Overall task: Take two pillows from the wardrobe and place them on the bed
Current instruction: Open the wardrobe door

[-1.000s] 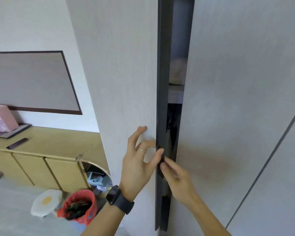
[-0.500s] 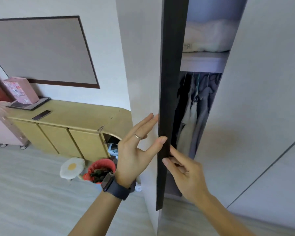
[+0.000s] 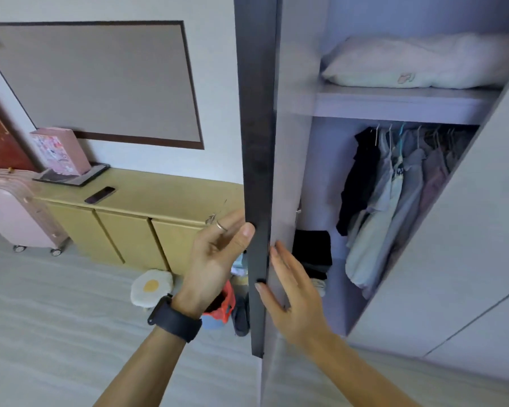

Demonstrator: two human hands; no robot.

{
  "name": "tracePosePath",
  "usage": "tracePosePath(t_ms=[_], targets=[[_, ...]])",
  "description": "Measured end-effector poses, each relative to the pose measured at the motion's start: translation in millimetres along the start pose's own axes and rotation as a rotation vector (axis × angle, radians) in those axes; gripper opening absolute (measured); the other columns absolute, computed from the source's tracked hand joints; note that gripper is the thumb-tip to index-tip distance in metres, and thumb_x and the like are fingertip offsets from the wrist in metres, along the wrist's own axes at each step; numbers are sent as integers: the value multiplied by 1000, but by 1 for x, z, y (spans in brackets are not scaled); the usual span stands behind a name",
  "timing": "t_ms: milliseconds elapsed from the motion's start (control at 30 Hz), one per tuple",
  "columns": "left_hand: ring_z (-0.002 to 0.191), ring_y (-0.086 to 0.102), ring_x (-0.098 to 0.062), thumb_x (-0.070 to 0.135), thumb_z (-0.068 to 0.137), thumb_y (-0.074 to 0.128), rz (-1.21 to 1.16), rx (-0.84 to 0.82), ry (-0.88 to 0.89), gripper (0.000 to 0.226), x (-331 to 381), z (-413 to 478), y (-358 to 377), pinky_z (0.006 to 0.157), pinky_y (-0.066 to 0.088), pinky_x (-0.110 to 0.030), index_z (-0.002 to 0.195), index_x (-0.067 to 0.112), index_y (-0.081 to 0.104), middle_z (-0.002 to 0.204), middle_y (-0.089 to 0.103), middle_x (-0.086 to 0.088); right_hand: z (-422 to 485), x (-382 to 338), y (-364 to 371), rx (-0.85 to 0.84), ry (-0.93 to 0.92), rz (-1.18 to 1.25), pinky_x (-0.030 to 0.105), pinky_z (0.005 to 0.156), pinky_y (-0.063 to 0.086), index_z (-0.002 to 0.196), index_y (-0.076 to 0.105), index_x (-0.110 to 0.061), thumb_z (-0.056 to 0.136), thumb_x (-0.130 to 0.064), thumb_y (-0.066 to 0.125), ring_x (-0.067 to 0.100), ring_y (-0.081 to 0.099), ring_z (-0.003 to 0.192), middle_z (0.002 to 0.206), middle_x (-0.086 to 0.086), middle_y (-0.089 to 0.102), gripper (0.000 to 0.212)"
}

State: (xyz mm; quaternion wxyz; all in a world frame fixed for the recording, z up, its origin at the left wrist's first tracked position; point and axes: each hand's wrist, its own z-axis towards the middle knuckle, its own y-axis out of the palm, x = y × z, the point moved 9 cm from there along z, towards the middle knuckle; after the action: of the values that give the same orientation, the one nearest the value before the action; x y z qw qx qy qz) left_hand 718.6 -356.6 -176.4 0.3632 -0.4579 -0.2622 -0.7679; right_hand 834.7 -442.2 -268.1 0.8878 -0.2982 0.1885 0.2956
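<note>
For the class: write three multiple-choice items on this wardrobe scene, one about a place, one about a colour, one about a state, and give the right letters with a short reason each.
1. Where does the pillow lie?
A. on the floor
B. on the shelf above the hanging clothes
C. on the yellow cabinet

2. What colour is the suitcase?
A. pink
B. green
C. black

3. How does the wardrobe door stand?
A. fully shut
B. taken off
C. swung open, both hands at its edge

Key:
1 B: it rests on the shelf, with the hanging clothes below.
2 A: the case beside the yellow cabinet is pink.
3 C: the inside shows, with the left hand and the right hand on either side of the door's edge.
</note>
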Motion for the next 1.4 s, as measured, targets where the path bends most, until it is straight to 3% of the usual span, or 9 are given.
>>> tracePosePath(t_ms=[133,267,400,467,633,1033,1133,1267,1400], targets=[[102,73,-22,29,96,64,98,-47,-47,22,-17,-10,-15,90,56,-39,115,34,74,110,77,2,-7,-2,4,74,61,-32,27,116,35,159,28,-20,100,-25,59,21,41,146,160,11,39,67],[87,74,-42,42,94,64,265,-147,-212,32,-53,-34,-4,74,58,-62,125,50,63,114,74,17,-11,5,-6,-6,159,-22,36,116,40,156,33,-10,100,-27,58,22,42,146,159,8,41,63],[74,71,-3,34,98,61,295,-85,-114,25,-53,-41,-1,64,52,-18,122,39,68,100,76,17,-11,-1,-13,-22,170,-12,28,116,37,153,39,-5,99,-18,62,19,43,145,157,7,45,60],[65,67,3,36,99,59,403,-64,-91,23,-55,-46,1,59,47,-13,120,40,66,84,72,24,-18,3,-21,-22,176,-19,25,112,42,149,46,-8,98,-17,63,15,51,139,149,4,55,55],[83,67,8,46,90,61,774,110,-253,14,-90,-102,1,62,51,-21,99,44,50,92,65,29,-62,34,-52,-57,292,-44,15,100,47,127,70,-11,95,-22,63,0,61,121,128,-5,70,34],[121,57,-13,44,97,55,920,-308,-330,42,-184,-83,237,88,50,-30,138,37,54,139,59,14,-159,162,-218,-160,676,-333,-3,99,28,125,71,-30,94,-28,67,-1,53,123,133,-12,64,31],[118,60,-20,36,97,56,887,-353,-242,41,-193,-37,287,87,51,-33,138,30,56,138,61,5,-147,183,-265,-106,684,-399,-1,101,27,126,70,-30,94,-27,68,8,52,128,136,-10,62,32],[112,62,-19,36,98,56,866,-359,-148,41,-191,35,343,76,47,-25,139,29,55,135,61,3,-99,205,-323,-33,649,-482,21,103,36,129,67,-33,97,-33,64,14,49,136,141,-9,60,33],[117,59,-18,39,97,56,792,-305,-84,41,-174,115,376,86,52,-30,138,33,54,139,57,5,-23,217,-375,62,539,-560,21,107,31,133,65,-31,97,-34,64,17,43,140,146,-7,55,37]])
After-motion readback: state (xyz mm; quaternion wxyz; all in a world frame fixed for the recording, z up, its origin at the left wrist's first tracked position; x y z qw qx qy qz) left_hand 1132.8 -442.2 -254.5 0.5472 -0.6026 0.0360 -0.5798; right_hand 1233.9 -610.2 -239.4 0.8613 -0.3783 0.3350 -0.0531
